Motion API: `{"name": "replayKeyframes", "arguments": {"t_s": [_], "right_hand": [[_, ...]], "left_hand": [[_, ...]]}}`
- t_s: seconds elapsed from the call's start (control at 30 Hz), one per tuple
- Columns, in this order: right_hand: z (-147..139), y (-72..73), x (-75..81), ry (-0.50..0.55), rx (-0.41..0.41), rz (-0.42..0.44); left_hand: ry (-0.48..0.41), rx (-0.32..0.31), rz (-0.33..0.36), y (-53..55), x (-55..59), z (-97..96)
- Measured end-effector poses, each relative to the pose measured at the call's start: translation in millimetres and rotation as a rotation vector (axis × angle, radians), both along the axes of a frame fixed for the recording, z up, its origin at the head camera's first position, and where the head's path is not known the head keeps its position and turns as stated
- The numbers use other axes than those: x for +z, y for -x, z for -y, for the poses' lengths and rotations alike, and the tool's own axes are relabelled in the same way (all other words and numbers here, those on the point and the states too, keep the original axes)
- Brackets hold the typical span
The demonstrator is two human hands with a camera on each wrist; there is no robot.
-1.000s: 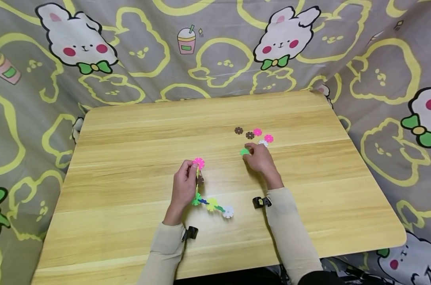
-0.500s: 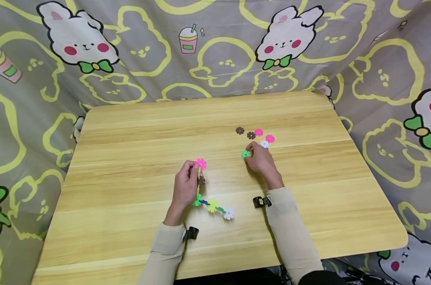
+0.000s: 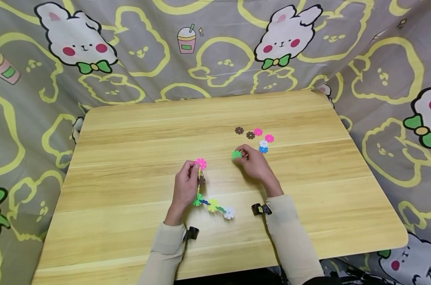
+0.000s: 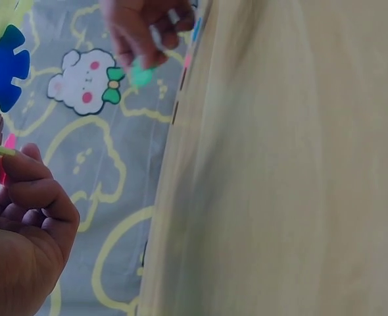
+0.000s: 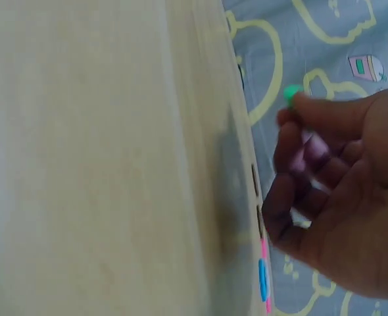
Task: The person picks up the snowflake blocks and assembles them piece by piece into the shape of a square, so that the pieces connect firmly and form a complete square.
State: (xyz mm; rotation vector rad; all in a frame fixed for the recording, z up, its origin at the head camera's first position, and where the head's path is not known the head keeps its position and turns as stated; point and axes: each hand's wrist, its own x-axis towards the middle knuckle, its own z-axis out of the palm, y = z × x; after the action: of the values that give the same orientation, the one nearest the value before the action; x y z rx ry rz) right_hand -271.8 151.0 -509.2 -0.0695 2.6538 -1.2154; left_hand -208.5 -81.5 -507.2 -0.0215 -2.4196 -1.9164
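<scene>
The left hand (image 3: pixel 186 185) pinches a chain of slotted discs (image 3: pixel 197 199); a pink disc (image 3: pixel 201 164) shows at its fingertips, and the rest trails below and right of the hand to a white end disc (image 3: pixel 229 213). The left wrist view shows the chain's blue disc (image 4: pixel 6 69) broadside, cut off at the edge; from the head it is nearly edge-on. Right of this, well apart, the right hand (image 3: pixel 254 163) grips a green disc (image 3: pixel 236 154) between thumb and forefinger, its other fingers loosely curled; in the right wrist view that disc is blurred, mostly hidden. Beyond the right hand lie brown discs (image 3: pixel 250 135), pink discs (image 3: pixel 258 132), a loose white disc (image 3: pixel 263 143) and a loose blue disc (image 3: pixel 263 150).
</scene>
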Motion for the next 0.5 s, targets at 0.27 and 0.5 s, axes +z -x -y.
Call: {"name": "replayKeyframes", "arguments": {"t_s": [0.27, 0.5], "right_hand": [[26, -16.8, 9.9, 0.185, 0.118, -0.143], [42, -26.2, 16.9, 0.237, 0.166, -0.207]], "left_hand": [[0.009, 0.025, 0.014, -0.3, 0.2, -0.2], [0.008, 0.02, 0.077, 1.1, 2.1, -1.0]]}}
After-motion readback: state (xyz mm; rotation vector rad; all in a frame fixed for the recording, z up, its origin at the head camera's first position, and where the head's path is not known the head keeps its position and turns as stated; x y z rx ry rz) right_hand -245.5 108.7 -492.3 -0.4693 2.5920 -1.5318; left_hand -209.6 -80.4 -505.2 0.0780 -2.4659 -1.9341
